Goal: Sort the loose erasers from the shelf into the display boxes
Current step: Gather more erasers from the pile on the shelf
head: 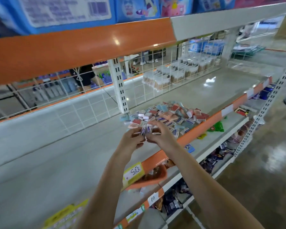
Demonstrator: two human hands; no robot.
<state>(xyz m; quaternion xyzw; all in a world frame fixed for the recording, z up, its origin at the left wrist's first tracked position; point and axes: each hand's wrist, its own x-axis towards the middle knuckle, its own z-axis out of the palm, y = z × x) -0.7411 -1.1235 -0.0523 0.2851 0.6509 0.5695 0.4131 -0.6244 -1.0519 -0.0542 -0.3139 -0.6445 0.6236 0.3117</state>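
A heap of loose erasers in pink, red, blue and white wrappers lies on the grey shelf, near its orange front edge. My left hand and my right hand meet just in front of the heap, above the shelf. Together they pinch a small bunch of erasers with white and purple wrappers. Which hand bears most of the bunch I cannot tell. No display box is in view.
A white wire grid and a slotted upright back the shelf. Bagged goods stand far right. An orange tray sits on the lower shelf, with dark packets below. An orange rail hangs overhead.
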